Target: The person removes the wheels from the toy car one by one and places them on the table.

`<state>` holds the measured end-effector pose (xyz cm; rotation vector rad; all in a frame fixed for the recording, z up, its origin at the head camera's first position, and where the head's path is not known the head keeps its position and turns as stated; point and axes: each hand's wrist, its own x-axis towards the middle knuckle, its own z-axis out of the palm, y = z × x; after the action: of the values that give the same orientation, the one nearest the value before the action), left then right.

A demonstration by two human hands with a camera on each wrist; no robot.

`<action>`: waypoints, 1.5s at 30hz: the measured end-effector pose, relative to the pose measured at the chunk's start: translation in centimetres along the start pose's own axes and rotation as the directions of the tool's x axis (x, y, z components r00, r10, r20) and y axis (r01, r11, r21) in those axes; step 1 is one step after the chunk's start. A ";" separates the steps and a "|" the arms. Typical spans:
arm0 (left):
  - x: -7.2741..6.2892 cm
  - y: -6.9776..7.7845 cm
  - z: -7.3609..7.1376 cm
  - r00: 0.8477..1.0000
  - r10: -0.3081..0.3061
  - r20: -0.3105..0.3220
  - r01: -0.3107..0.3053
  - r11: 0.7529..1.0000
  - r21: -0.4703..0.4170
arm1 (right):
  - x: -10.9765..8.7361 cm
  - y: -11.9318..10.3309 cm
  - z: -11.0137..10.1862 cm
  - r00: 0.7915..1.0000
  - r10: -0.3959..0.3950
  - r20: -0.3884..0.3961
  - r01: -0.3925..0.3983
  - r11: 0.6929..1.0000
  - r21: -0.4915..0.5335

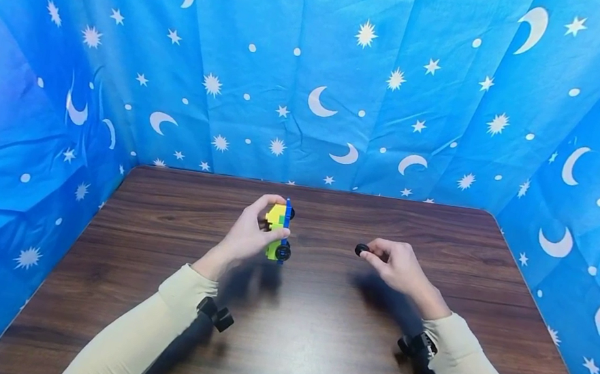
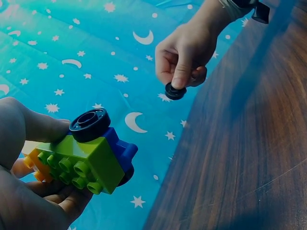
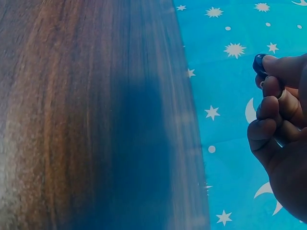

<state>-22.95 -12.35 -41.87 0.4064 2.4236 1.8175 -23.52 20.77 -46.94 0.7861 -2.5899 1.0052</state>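
Note:
My left hand [image 1: 252,232] grips a toy car [image 1: 276,233] built of yellow, green and blue blocks, turned on its side above the table. In the left wrist view the green brick [image 2: 98,167] shows its studs, and a black wheel [image 2: 89,124] sits on the car's blue base [image 2: 122,149]. Part of another wheel shows below that base. To the right, apart from the car, my right hand [image 1: 396,266] pinches a loose black wheel [image 1: 361,249] between thumb and fingers. The right wrist view shows that wheel [image 3: 259,64] at the fingertips, partly covered by the thumb.
Both hands are over a dark wooden table [image 1: 307,320]. Blue cloth [image 1: 319,71] with white moons and stars hangs along its back and sides. Each wrist carries a small black camera, the left one [image 1: 216,314] and the right one [image 1: 416,345].

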 end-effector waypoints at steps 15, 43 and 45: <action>-0.1 0.0 0.0 1.000 0.008 0.000 -0.008 1.000 0.002 | -0.5 0.6 -0.4 0.999 0.021 0.041 -0.018 0.998 -0.060; -0.1 -0.2 -0.1 1.000 0.003 0.004 -0.003 1.000 -0.007 | -1.0 1.8 0.0 0.970 0.158 0.187 -0.131 0.981 -0.146; -0.1 -0.2 -0.1 1.000 0.001 0.006 -0.001 1.000 -0.004 | -1.0 1.9 0.0 0.968 0.162 0.194 -0.135 0.980 -0.145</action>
<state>-22.91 -12.57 -42.02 0.4120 2.4154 1.8191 -23.80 22.32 -48.41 0.7044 -2.8949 0.8198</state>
